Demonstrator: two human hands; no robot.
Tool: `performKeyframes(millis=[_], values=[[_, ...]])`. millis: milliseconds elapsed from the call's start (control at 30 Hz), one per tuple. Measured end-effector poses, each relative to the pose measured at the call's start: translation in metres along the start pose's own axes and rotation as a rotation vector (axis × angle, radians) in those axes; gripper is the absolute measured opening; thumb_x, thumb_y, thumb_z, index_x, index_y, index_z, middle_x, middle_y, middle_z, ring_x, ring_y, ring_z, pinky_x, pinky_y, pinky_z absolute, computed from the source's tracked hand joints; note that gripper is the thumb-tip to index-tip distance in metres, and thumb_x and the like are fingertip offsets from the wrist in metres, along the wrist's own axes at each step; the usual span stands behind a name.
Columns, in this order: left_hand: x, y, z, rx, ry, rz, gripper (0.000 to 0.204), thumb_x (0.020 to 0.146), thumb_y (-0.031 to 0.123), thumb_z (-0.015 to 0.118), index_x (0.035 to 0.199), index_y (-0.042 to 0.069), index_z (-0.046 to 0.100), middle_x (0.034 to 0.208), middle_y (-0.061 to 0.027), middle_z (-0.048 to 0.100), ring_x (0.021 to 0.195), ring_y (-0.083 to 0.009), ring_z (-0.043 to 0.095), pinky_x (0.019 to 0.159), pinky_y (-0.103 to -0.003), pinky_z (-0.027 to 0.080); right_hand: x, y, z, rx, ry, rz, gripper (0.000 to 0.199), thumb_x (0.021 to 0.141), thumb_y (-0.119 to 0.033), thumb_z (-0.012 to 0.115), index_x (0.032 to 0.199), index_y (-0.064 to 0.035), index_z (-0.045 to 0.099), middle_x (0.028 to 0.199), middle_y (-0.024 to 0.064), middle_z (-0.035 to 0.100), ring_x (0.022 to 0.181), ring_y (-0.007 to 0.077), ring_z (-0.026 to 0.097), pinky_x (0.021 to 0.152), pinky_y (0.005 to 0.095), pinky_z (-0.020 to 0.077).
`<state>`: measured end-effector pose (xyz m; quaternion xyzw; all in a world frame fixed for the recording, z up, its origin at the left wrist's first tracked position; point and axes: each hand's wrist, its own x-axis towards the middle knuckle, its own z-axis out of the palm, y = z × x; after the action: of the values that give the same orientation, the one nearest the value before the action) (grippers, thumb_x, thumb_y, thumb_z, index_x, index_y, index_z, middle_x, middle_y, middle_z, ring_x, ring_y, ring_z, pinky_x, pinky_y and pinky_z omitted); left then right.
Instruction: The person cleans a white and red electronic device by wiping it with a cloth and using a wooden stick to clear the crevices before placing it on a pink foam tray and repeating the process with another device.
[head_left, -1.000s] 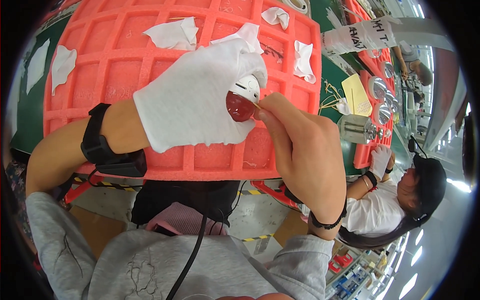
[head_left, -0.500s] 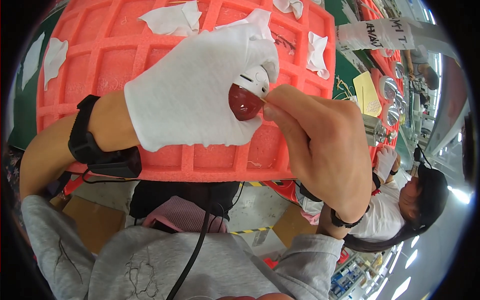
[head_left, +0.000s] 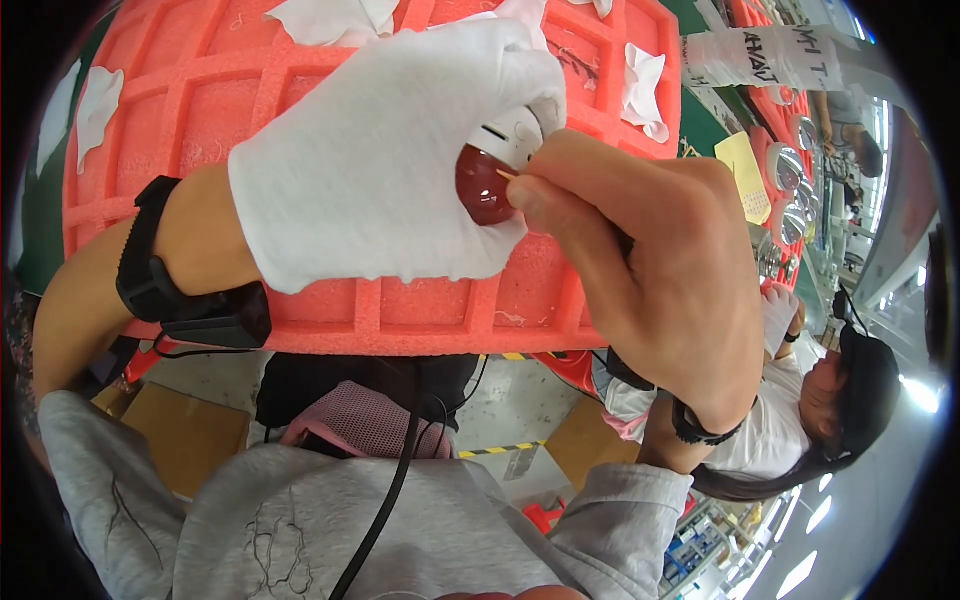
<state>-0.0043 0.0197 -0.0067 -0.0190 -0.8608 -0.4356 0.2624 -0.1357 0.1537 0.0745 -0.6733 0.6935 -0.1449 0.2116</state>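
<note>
My left hand (head_left: 385,165), in a white cloth glove, is closed around a small rounded object (head_left: 485,192) with a glossy dark red face and a white section. The white section carries a dark slot and small openings. Bare and pinched, my right hand (head_left: 665,265) grips a thin pale wooden stick (head_left: 506,175) between thumb and forefinger. The stick's tip is at the red face; whether it touches cannot be made out. My right fingers cover part of the object's right side.
Beneath my hands lies a red foam tray (head_left: 410,308) with square compartments. White cloth scraps (head_left: 643,90) rest on it. To the right are a yellow paper (head_left: 743,178), a wrapped post (head_left: 760,60), round clear-and-silver parts (head_left: 787,168) and a co-worker (head_left: 775,430) in a white top.
The stick's tip has shifted from the object's right edge to over the red face. My right fingers now cover more of the white section. The whole view has shifted slightly.
</note>
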Motion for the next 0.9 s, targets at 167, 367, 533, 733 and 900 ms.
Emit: performKeyframes(millis=[167, 367, 533, 733, 900], values=[[-0.005, 0.008, -0.003, -0.152, -0.028, -0.229, 0.034, 0.065, 0.0, 0.074, 0.096, 0.007, 0.06, 0.089, -0.0055, 0.058, 0.079, -0.0234, 0.057, 0.069, -0.033, 0.048, 0.003, -0.006, -0.003, -0.046, -0.008, 0.014, 0.01, 0.093, -0.005, 0.061, 0.091, 0.0035, 0.065, 0.068, 0.0125, 0.061, 0.052, 0.028, 0.05, 0.053, 0.0307, 0.0417], [-0.007, -0.003, -0.001, -0.022, 0.014, -0.066, 0.037, 0.064, 0.002, 0.077, 0.097, 0.008, 0.061, 0.095, -0.0068, 0.059, 0.082, -0.0257, 0.06, 0.071, -0.035, 0.049, -0.011, -0.002, 0.006, 0.189, 0.062, 0.104, 0.012, 0.095, -0.006, 0.06, 0.093, 0.004, 0.065, 0.071, 0.0115, 0.064, 0.054, 0.0198, 0.054, 0.055, 0.0299, 0.0431], [-0.006, -0.003, -0.001, 0.023, 0.025, -0.018, 0.038, 0.064, 0.003, 0.079, 0.098, 0.009, 0.061, 0.096, -0.007, 0.061, 0.083, -0.0258, 0.061, 0.072, -0.035, 0.05, -0.014, -0.002, 0.012, 0.192, 0.131, 0.109, 0.012, 0.095, -0.007, 0.06, 0.094, 0.004, 0.066, 0.072, 0.0122, 0.064, 0.056, 0.0214, 0.056, 0.056, 0.0307, 0.0439], [-0.007, -0.001, 0.0, 0.017, 0.035, -0.02, 0.039, 0.063, 0.003, 0.079, 0.098, 0.009, 0.061, 0.094, -0.0064, 0.061, 0.084, -0.0259, 0.061, 0.073, -0.035, 0.05, -0.017, -0.005, 0.013, 0.195, 0.135, 0.137, 0.013, 0.094, -0.008, 0.061, 0.095, 0.0049, 0.065, 0.069, 0.0134, 0.063, 0.056, 0.0236, 0.056, 0.056, 0.0315, 0.0445], [-0.01, 0.002, 0.001, -0.023, 0.022, -0.105, 0.039, 0.063, 0.002, 0.078, 0.097, 0.009, 0.061, 0.092, -0.0058, 0.06, 0.083, -0.0263, 0.06, 0.073, -0.035, 0.049, -0.012, -0.008, 0.01, 0.167, 0.076, 0.171, 0.014, 0.094, -0.008, 0.06, 0.093, 0.0058, 0.064, 0.067, 0.0144, 0.062, 0.056, 0.0248, 0.056, 0.057, 0.0319, 0.0448]])
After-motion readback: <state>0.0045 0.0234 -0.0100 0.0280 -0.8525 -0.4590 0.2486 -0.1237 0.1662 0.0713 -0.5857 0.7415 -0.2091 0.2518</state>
